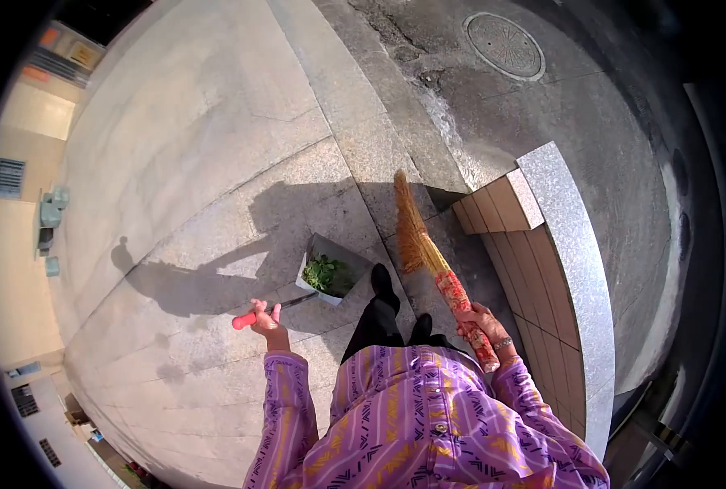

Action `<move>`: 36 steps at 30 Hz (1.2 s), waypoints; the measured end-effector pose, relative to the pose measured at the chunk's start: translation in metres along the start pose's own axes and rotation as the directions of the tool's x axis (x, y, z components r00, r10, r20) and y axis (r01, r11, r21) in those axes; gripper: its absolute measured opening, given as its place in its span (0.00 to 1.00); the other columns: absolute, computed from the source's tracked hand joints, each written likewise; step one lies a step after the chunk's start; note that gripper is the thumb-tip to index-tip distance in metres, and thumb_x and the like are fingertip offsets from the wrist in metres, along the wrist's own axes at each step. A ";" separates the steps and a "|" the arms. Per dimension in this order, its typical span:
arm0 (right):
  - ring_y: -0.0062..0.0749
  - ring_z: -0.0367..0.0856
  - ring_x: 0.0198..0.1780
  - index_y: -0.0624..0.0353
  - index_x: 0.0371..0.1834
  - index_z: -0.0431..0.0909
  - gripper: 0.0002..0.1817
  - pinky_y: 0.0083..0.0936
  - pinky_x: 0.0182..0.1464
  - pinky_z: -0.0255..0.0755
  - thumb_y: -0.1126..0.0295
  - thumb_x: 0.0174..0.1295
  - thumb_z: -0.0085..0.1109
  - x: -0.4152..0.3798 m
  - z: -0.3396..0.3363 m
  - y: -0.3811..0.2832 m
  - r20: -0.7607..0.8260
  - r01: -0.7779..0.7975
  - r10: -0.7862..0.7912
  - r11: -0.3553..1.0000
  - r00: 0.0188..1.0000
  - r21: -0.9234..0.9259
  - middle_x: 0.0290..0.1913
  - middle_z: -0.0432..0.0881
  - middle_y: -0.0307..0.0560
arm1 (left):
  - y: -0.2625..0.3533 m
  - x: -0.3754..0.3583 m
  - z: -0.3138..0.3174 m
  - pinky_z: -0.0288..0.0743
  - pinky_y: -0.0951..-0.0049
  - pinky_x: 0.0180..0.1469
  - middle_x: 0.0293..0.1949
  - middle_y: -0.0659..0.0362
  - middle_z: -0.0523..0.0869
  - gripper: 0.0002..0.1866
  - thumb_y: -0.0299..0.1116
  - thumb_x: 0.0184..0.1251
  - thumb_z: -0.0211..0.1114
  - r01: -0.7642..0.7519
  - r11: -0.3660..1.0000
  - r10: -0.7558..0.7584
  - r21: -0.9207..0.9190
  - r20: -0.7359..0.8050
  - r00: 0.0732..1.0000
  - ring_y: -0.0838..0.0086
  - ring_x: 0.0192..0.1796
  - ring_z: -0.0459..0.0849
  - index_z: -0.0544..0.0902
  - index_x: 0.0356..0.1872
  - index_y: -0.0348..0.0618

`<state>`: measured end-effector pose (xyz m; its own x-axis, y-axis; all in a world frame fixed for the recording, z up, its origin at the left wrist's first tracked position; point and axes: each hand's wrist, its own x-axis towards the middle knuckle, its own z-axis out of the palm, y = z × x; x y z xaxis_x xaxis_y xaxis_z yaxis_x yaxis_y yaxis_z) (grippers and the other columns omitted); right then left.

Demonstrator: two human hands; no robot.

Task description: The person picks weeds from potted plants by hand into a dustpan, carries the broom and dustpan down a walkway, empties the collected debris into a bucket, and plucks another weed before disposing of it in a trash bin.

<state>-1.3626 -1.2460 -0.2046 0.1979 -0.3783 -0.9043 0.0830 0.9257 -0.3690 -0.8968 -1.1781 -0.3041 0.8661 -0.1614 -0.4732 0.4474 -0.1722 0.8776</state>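
The ground is a jointed, pale beige stone pavement (192, 106), with a person's dark shadow (180, 287) across it. 2 black shoes (381, 281) stand on it, and a grey-white, open-topped dustpan (350, 256) is just beside 1 of them; whether its base touches the stone is unclear. 1 low, curved, tan-tiled wall (534, 281) rises from the ground.

And there's the left hand (267, 318), out ahead and left of the purple shirt (404, 407), fingers (259, 307) curled; the right hand (479, 321) clenches just off its right front!
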 end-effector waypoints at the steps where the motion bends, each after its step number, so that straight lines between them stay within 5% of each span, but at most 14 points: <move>1: 0.27 0.75 0.20 0.63 0.40 0.67 0.17 0.21 0.19 0.70 0.69 0.49 0.56 0.005 0.012 -0.017 -0.018 0.009 -0.008 0.999 1.000 0.033 0.23 0.75 0.45 | 0.017 -0.011 0.000 0.76 0.71 0.36 0.40 0.57 0.71 0.15 0.37 0.52 0.61 -0.034 0.998 0.037 -0.052 0.067 0.997 0.72 0.40 0.71 0.71 0.37 0.42; 3: 0.27 0.75 0.20 0.63 0.40 0.67 0.16 0.21 0.20 0.70 0.69 0.49 0.56 0.021 0.029 -0.046 -0.026 0.057 -0.057 0.998 0.998 -0.019 0.23 0.75 0.45 | 0.047 -0.011 -0.003 0.77 0.70 0.39 0.41 0.51 0.70 0.24 0.47 0.54 0.61 0.064 0.994 -0.066 -0.091 -0.013 0.998 0.68 0.40 0.71 0.67 0.38 0.35; 5: 0.29 0.77 0.23 0.64 0.33 0.71 0.12 0.21 0.25 0.72 0.70 0.46 0.58 0.047 0.030 -0.067 -0.038 0.213 -0.221 0.965 0.974 -0.150 0.24 0.73 0.44 | 0.066 -0.017 0.003 0.78 0.68 0.42 0.43 0.50 0.68 0.28 0.47 0.54 0.61 0.044 0.986 -0.058 -0.160 -0.089 0.994 0.67 0.41 0.71 0.62 0.42 0.34; 6: 0.30 0.78 0.24 0.63 0.28 0.74 0.08 0.21 0.25 0.72 0.71 0.46 0.57 0.046 0.038 -0.084 -0.052 0.099 -0.098 0.995 0.994 0.023 0.25 0.73 0.45 | 0.070 -0.014 0.006 0.78 0.68 0.43 0.43 0.50 0.68 0.29 0.47 0.53 0.62 0.037 0.980 -0.065 -0.196 -0.140 0.988 0.67 0.42 0.71 0.60 0.44 0.35; 7: 0.30 0.78 0.24 0.62 0.25 0.74 0.06 0.21 0.25 0.72 0.72 0.47 0.56 0.057 0.032 -0.087 -0.051 0.175 -0.181 0.979 0.982 -0.100 0.24 0.73 0.45 | 0.070 -0.007 0.017 0.78 0.68 0.43 0.43 0.50 0.68 0.31 0.47 0.53 0.62 0.059 0.973 -0.076 -0.225 -0.067 0.995 0.68 0.43 0.70 0.58 0.47 0.36; 11: 0.29 0.77 0.22 0.62 0.23 0.75 0.05 0.21 0.23 0.72 0.72 0.49 0.53 0.100 0.015 -0.136 -0.071 0.215 -0.244 0.935 0.967 -0.283 0.22 0.74 0.45 | 0.084 0.028 0.099 0.77 0.73 0.40 0.40 0.57 0.69 0.22 0.47 0.54 0.61 0.066 0.967 -0.074 -0.247 -0.022 0.997 0.73 0.41 0.69 0.66 0.38 0.40; 13: 0.27 0.75 0.18 0.63 0.22 0.72 0.10 0.21 0.19 0.70 0.65 0.49 0.54 0.095 0.037 -0.181 -0.108 -0.022 0.023 1.000 0.994 0.014 0.20 0.75 0.44 | 0.104 0.046 0.135 0.77 0.73 0.39 0.39 0.57 0.69 0.22 0.48 0.55 0.60 0.061 0.971 -0.064 -0.232 -0.008 0.998 0.74 0.41 0.69 0.67 0.38 0.41; 16: 0.26 0.73 0.17 0.62 0.23 0.71 0.13 0.21 0.17 0.68 0.62 0.48 0.55 0.113 0.041 -0.206 -0.229 0.084 -0.044 0.983 0.972 0.166 0.19 0.75 0.44 | 0.132 0.070 0.200 0.76 0.78 0.31 0.37 0.58 0.71 0.23 0.52 0.55 0.58 0.032 0.983 -0.035 -0.181 -0.012 0.999 0.75 0.34 0.73 0.69 0.36 0.40; 19: 0.27 0.74 0.17 0.61 0.26 0.72 0.13 0.21 0.19 0.69 0.62 0.48 0.55 0.149 0.034 -0.249 -0.232 0.068 -0.042 0.992 0.972 0.105 0.20 0.76 0.44 | 0.150 0.095 0.271 0.71 0.85 0.22 0.32 0.58 0.74 0.26 0.57 0.52 0.58 0.009 0.997 -0.012 -0.078 -0.037 0.999 0.76 0.19 0.75 0.70 0.32 0.40; 22: 0.28 0.75 0.19 0.62 0.30 0.74 0.12 0.20 0.21 0.69 0.63 0.50 0.54 0.213 -0.001 -0.286 -0.173 0.052 -0.022 0.983 0.985 0.175 0.22 0.77 0.46 | 0.172 0.109 0.333 0.70 0.85 0.20 0.26 0.59 0.74 0.26 0.58 0.52 0.58 -0.016 0.999 0.014 -0.037 -0.060 0.998 0.77 0.18 0.75 0.71 0.28 0.40; 24: 0.29 0.72 0.20 0.57 0.33 0.66 0.12 0.19 0.16 0.68 0.64 0.49 0.55 0.210 0.037 -0.359 -0.156 0.040 0.032 0.898 0.987 0.437 0.21 0.72 0.44 | 0.187 0.132 0.375 0.67 0.84 0.15 0.20 0.59 0.74 0.27 0.59 0.52 0.57 0.083 0.996 -0.086 -0.022 -0.221 0.972 0.76 0.15 0.74 0.70 0.25 0.39; 27: 0.28 0.73 0.23 0.57 0.33 0.66 0.11 0.19 0.19 0.69 0.66 0.49 0.55 0.242 0.042 -0.435 -0.034 -0.025 0.048 0.867 0.998 0.498 0.22 0.72 0.42 | 0.212 0.142 0.430 0.67 0.85 0.15 0.20 0.59 0.73 0.28 0.59 0.52 0.57 0.055 0.998 -0.062 -0.036 -0.277 0.959 0.76 0.16 0.74 0.69 0.24 0.39; 33: 0.20 0.74 0.29 0.56 0.41 0.71 0.14 0.14 0.26 0.67 0.71 0.49 0.53 0.356 0.057 -0.559 0.173 -0.013 -0.207 0.605 0.963 0.796 0.31 0.75 0.34 | 0.252 0.181 0.521 0.66 0.87 0.15 0.20 0.59 0.71 0.28 0.59 0.51 0.58 0.002 0.996 -0.032 -0.084 -0.361 0.932 0.76 0.16 0.73 0.68 0.22 0.39; 36: 0.22 0.75 0.30 0.56 0.40 0.72 0.13 0.14 0.27 0.69 0.70 0.49 0.52 0.384 0.076 -0.605 -0.010 0.144 -0.245 0.539 0.969 0.830 0.32 0.76 0.34 | 0.260 0.230 0.571 0.66 0.87 0.15 0.20 0.59 0.71 0.27 0.58 0.50 0.59 0.038 0.993 -0.079 -0.116 -0.369 0.926 0.76 0.17 0.73 0.68 0.22 0.39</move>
<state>-1.2628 -1.9515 -0.3124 0.1621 -0.5934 -0.7884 0.8840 0.4424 -0.1513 -0.7089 -1.8150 -0.2284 0.8491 0.2228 -0.4789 0.5030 -0.0647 0.8618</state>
